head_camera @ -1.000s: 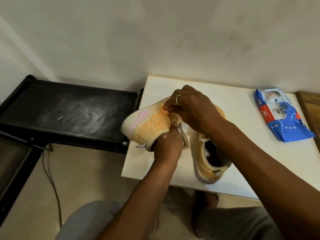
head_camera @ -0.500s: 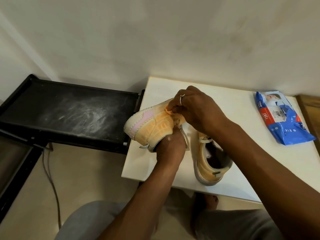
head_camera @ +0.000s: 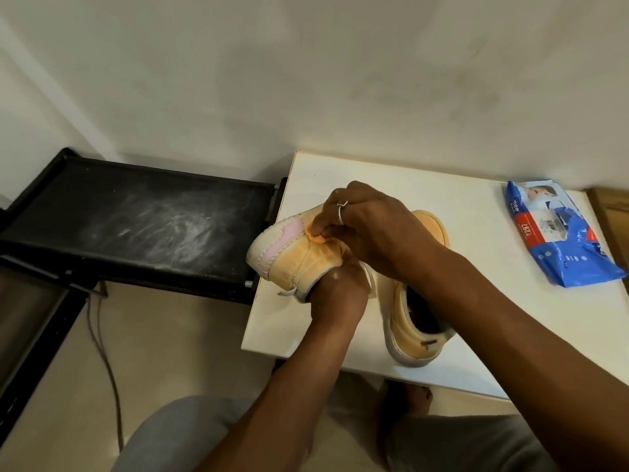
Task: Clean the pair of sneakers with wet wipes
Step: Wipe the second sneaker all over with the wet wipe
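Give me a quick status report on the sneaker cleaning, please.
Left hand inside raised sneaker, fingers hidden. Right hand pinches crumpled wipe against its upper. Second sneaker upright on table, wipes pack far right. Nothing in the way.

Your white table (head_camera: 442, 185) sits flush against the pale wall (head_camera: 306, 80). Hard by its left edge is a black tray-topped stand (head_camera: 102, 185), its surface smeared with white dust. A dark cable (head_camera: 102, 352) trails across the beige floor (head_camera: 170, 335) beneath the stand. Wooden furniture (head_camera: 609, 216) shows just past the table's right edge.
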Demonstrator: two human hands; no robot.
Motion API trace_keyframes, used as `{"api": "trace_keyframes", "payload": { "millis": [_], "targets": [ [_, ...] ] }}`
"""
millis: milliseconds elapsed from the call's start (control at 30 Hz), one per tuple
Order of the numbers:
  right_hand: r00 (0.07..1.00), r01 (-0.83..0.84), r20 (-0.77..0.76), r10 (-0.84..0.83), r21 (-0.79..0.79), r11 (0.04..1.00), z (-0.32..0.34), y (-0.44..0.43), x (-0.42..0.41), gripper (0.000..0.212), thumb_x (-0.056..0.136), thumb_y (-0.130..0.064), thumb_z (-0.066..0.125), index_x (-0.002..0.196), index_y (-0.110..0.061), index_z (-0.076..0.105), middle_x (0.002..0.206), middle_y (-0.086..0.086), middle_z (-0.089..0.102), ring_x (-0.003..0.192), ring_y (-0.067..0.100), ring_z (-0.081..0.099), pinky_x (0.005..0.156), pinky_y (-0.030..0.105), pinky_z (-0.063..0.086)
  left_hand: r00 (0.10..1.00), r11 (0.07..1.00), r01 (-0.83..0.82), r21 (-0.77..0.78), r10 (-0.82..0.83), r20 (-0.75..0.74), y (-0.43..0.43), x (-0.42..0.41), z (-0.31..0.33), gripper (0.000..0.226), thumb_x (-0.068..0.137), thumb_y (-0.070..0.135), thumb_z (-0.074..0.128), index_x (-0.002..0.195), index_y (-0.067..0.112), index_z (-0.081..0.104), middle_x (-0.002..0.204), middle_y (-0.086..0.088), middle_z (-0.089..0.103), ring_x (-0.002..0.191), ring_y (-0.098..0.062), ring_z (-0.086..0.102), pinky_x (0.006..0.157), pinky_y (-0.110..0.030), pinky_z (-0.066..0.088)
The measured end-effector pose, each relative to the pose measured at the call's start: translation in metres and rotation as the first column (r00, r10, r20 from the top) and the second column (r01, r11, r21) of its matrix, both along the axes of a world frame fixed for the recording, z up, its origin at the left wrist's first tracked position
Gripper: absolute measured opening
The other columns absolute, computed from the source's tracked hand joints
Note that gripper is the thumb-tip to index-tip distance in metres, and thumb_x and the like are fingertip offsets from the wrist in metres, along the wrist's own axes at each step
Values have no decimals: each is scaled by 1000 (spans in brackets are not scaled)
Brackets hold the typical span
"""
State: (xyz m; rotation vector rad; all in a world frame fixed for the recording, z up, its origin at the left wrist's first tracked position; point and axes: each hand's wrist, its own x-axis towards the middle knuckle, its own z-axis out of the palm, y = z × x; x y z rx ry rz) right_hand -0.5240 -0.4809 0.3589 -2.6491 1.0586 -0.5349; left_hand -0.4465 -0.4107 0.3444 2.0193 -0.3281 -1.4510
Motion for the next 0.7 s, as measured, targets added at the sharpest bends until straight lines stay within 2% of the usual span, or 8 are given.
{"api": "trace_keyframes", "payload": {
  "millis": [33,133,267,400,467,567,667,700],
  "targets": [
    [999,-31,-19,30,-15,999,2,1,2,22,87,-15,71,105,-26,74,105,-9,67,93,12,55,70,25,48,997,994,77,-74,-77,5,-3,-1,0,36,101,18,45,135,5,41,132,-14,51,116,-25,51,89,-28,46],
    [998,50,-24,-51,-48,998,-2,-8,-5,18,88,-18,69,101,-29,75,102,-14,66,90,13,54,69,31,51,812,911,-413,-4,367,-454,-2,2,15,58,95,32,58,141,16,25,126,-3,44,102,-12,42,77,-21,41],
    [989,148,14,-148,-5,989,-8,-14,-13,17,87,-16,69,97,-29,76,100,-15,66,90,12,54,72,37,53,949,968,-216,-125,178,-261,0,3,5,65,92,37,61,140,17,23,119,1,41,101,-10,41,69,-16,41],
    [1000,-20,6,20,10,1000,3,3,1,19,89,-16,68,104,-26,74,104,-10,67,93,12,56,70,27,49,995,995,-41,-92,33,-92,-1,7,-2,6,100,15,43,98,11,39,108,-12,53,116,-34,53,91,-35,45],
    [1000,-17,-11,17,-8,1000,3,0,1,19,89,-17,69,104,-27,74,104,-10,67,92,13,56,69,28,50,997,990,29,-141,-38,-62,2,6,-4,10,101,18,40,98,14,48,112,-15,59,114,-34,55,92,-35,45],
    [992,127,-5,-127,13,992,-5,-14,-14,17,89,-19,68,100,-30,75,102,-14,67,93,13,55,74,37,53,960,976,-174,-134,138,-243,4,6,15,8,100,30,48,107,26,47,109,0,58,86,-12,54,67,-6,48],
    [986,161,25,-163,63,985,-8,-14,-17,18,88,-16,68,99,-29,75,101,-14,67,94,11,55,77,37,53,877,934,-338,-116,268,-397,3,1,12,63,82,36,69,128,18,30,108,2,50,100,-9,46,79,-22,48],
    [991,127,37,-130,71,989,-6,-10,-13,18,88,-16,69,99,-29,75,101,-14,67,94,10,55,77,34,53,825,909,-414,-42,355,-440,-1,2,7,59,85,36,68,125,21,27,109,3,46,105,-13,46,82,-26,46]
  ]
}}
